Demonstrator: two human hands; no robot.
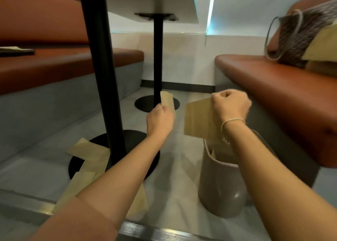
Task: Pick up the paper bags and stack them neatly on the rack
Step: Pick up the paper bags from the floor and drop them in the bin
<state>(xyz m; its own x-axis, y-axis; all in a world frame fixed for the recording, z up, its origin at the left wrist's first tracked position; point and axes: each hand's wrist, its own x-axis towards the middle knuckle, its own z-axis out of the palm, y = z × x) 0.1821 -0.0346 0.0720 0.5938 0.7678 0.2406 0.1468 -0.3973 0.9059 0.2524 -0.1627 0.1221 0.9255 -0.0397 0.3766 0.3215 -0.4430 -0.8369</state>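
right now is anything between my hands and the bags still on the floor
Yes. Both hands are full: the left hand and right hand each grip a paper bag. The black table post and its base stand among the floor bags.

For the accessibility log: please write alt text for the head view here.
Each hand grips a paper bag in the air: the left hand a narrow folded bag, the right hand a flat bag above a grey bin. More bags lie on the floor around a black table base, between orange benches.
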